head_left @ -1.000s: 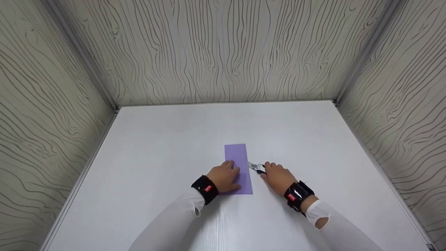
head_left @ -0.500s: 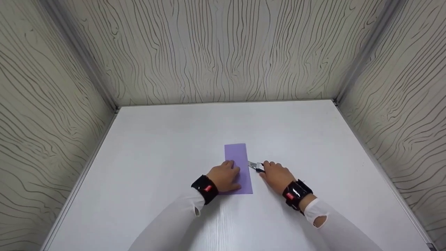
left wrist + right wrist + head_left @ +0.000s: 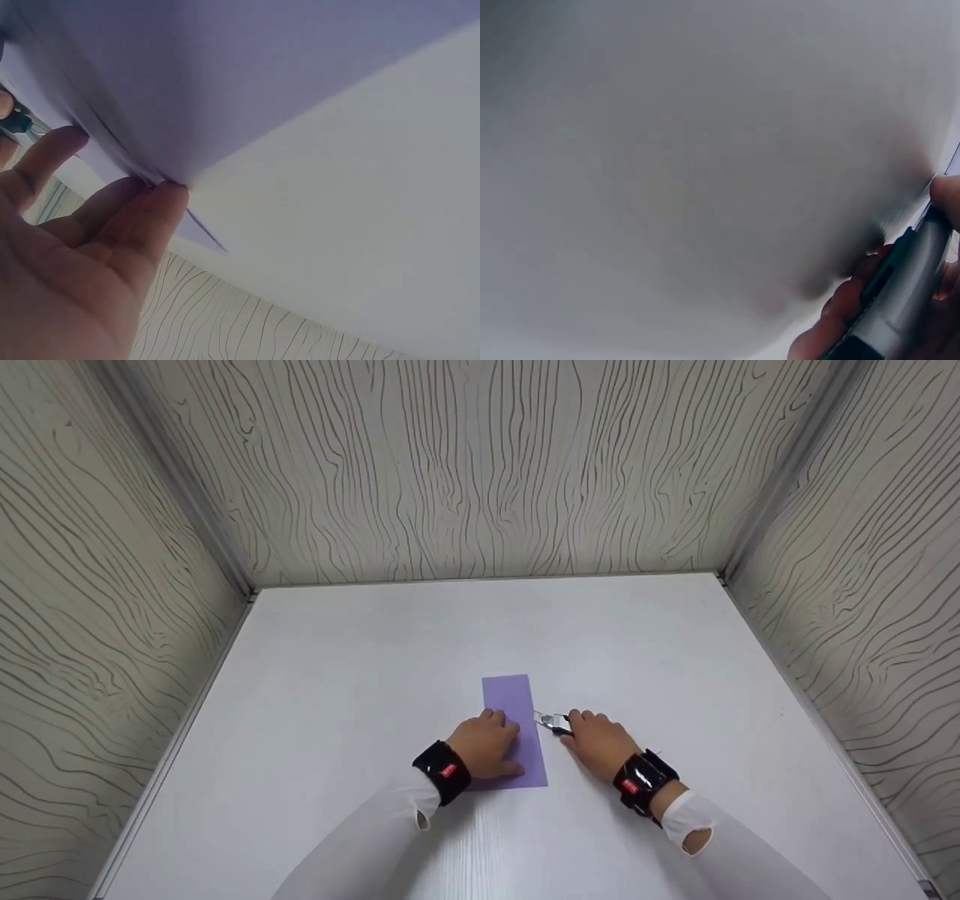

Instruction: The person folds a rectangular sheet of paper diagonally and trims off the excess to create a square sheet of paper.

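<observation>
A folded sheet of purple paper (image 3: 510,691) lies lengthwise on the white table. My left hand (image 3: 482,745) rests on it with spread fingers. From the left wrist view, the fingertips (image 3: 171,196) press on the paper near a crease or fold. My right hand (image 3: 602,742) grips a utility knife (image 3: 560,722), whose blade end is at the paper's right edge; whether it is inside the fold I cannot tell. The right wrist view shows the knife's grey and dark handle (image 3: 900,300) with fingers wrapped round it.
The white table (image 3: 337,660) extends round the paper on all sides. Wood-grain panels (image 3: 465,472) stand at the back, left and right. Black bands with red labels, such as the left one (image 3: 442,772), sit on both wrists.
The paper and left hand have shifted slightly toward me. The right hand with the utility knife first moved a little forward and left, then back toward me.
</observation>
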A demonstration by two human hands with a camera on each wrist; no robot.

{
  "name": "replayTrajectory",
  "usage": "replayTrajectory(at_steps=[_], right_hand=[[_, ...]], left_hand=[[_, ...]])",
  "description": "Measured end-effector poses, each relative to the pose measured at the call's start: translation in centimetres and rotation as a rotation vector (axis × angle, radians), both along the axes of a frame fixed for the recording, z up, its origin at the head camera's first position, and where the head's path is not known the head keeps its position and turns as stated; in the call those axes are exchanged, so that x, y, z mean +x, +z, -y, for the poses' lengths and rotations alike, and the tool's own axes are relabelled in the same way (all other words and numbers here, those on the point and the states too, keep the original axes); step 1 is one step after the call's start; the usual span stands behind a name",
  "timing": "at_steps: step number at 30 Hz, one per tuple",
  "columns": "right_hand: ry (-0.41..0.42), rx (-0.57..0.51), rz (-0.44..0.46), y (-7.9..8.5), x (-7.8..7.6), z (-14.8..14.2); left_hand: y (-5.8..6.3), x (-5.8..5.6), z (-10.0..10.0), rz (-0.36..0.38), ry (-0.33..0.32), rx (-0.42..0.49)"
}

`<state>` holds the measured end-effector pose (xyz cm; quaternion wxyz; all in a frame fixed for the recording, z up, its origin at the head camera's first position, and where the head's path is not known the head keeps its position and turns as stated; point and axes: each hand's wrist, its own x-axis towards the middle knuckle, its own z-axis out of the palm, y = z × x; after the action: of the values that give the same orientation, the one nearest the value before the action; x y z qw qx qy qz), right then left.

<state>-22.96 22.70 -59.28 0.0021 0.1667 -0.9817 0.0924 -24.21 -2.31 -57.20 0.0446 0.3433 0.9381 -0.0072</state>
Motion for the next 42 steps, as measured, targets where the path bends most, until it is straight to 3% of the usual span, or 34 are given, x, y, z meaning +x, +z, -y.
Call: replayTrajectory(at_steps=[6, 13, 42], right_hand=[[-0.005, -0.004, -0.002, -0.1, 0.2, 0.2], [0.013, 0.008, -0.023, -0.3, -0.1, 0.4], [0.019, 0.039, -0.015, 0.4, -0.6, 0.6]], left_hand=[[-0.2, -0.3, -0.4, -0.042, 0.026, 0.018], [-0.5, -0.5, -0.6, 0.041, 0.066, 0.029], [-0.4, -0.3, -1.2, -0.015, 0.055, 0.001]])
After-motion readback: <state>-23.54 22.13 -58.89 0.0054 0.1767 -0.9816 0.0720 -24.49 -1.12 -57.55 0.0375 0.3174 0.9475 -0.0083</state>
